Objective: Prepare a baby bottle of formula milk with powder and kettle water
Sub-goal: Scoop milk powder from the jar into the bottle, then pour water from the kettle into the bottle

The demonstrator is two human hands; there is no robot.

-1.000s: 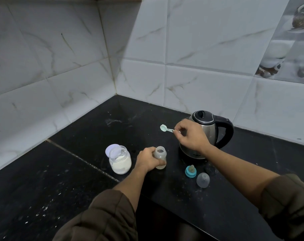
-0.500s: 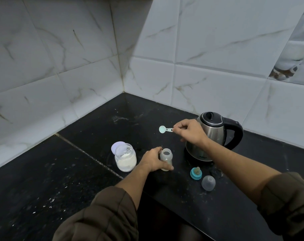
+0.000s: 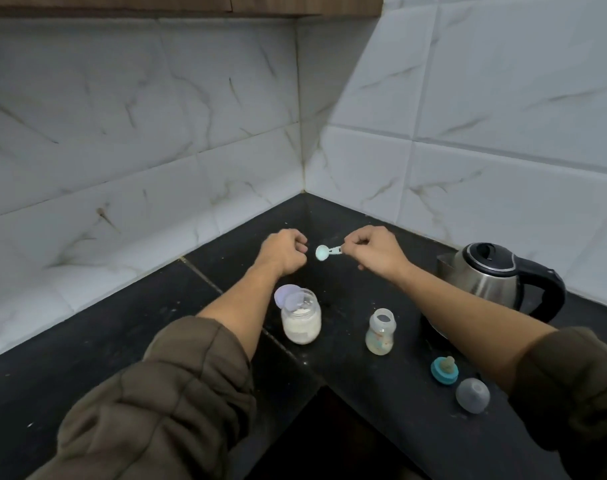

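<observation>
The open baby bottle (image 3: 381, 332) stands upright on the black counter (image 3: 87, 344), with no hand on it. To its left is an open glass jar of white powder (image 3: 301, 320), its lid (image 3: 284, 294) leaning behind it. My right hand (image 3: 373, 251) pinches the handle of a small pale blue scoop (image 3: 324, 252) above the counter's far corner. My left hand (image 3: 284, 252) hovers just left of the scoop's bowl, fingers curled with nothing in them. A steel kettle (image 3: 489, 275) with a black handle stands at the right.
A teal collar with its teat (image 3: 444, 370) and a clear dome cap (image 3: 472, 394) lie near the counter's front right edge. White marble tiles line both walls of the corner. The counter's inner edge drops away at the bottom centre.
My left hand has let go of the bottle and risen beside the scoop. My right hand has carried the scoop away from the kettle toward the corner. The view has shifted left.
</observation>
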